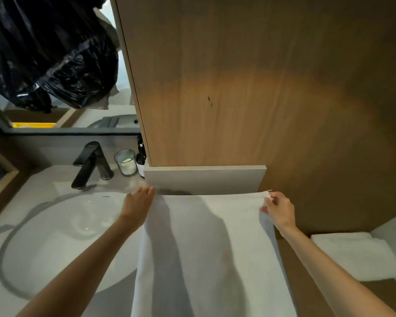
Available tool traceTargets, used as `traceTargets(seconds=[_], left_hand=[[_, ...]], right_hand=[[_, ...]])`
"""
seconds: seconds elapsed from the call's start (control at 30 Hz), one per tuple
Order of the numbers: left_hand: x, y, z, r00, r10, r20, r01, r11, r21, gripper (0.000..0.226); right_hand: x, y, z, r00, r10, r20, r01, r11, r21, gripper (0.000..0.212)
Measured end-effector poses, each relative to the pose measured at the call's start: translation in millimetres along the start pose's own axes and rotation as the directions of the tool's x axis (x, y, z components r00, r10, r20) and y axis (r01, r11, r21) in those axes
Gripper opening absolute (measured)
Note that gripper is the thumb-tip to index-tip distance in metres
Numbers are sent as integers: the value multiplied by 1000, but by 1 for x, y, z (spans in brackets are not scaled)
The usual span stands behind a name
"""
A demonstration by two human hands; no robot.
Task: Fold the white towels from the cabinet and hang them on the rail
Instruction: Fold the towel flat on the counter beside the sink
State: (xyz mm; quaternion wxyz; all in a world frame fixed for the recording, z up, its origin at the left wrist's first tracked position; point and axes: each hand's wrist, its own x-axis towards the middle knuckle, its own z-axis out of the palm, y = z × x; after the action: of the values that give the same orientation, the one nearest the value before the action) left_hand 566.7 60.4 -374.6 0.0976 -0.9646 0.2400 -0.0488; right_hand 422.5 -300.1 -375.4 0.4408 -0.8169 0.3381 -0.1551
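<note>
Our right hand (278,208) pinches one towel (206,248) corner; our left hand (136,203) touches the other, grip unclear. The towel could slip into the sink (55,225).
</note>
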Motion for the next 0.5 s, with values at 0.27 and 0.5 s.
traceTargets(seconds=[0.27,0.5], left_hand=[[13,9,29,991,-134,-21,119,936,-330,28],[-8,97,35,944,-165,-286,-4,860,-511,38]], right_hand=[[39,32,40,995,97,26,-90,975,-201,17],[-25,11,92,878,-474,-73,450,867,-215,44]])
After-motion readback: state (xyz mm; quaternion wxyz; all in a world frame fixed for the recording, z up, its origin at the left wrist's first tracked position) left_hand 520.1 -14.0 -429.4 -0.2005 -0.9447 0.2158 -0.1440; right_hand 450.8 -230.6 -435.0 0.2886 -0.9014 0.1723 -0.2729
